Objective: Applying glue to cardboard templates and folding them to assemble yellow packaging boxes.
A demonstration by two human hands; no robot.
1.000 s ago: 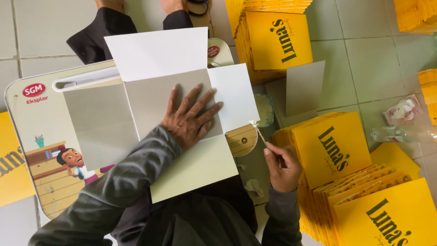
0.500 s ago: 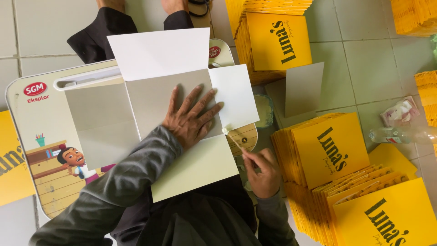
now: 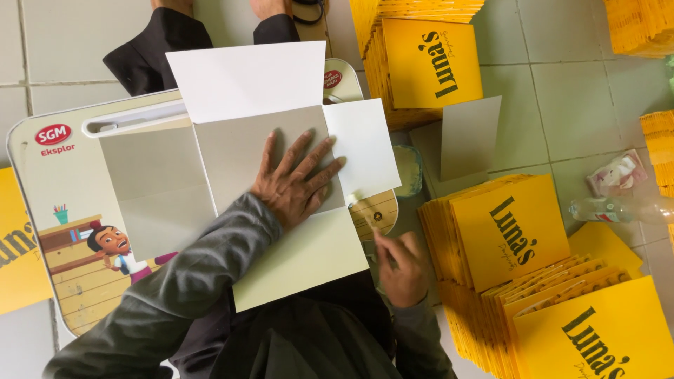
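An unfolded pale cardboard blank [image 3: 239, 81] with four flaps lies on a small printed lap table [image 3: 42, 182]. My left hand [image 3: 295, 179] presses flat on the blank's grey middle panel, fingers spread. My right hand [image 3: 400, 270] hovers by the table's right edge, just off the lower flap. It pinches a thin pale stick [image 3: 365, 219] whose tip points up-left at the seam between the right flap and the lower flap. My legs in dark trousers stretch out under the table.
Stacks of yellow printed cartons stand at the top [image 3: 432, 63], right [image 3: 509, 231] and bottom right [image 3: 597, 330]. A loose grey sheet [image 3: 467, 137], a small round tub [image 3: 407, 168], a plastic bottle [image 3: 611, 208] and a wrapper [image 3: 618, 172] lie on the tiled floor.
My right hand has moved left with the stick, from beside the yellow stack to the blank's edge. My left hand has stayed pressed on the middle panel.
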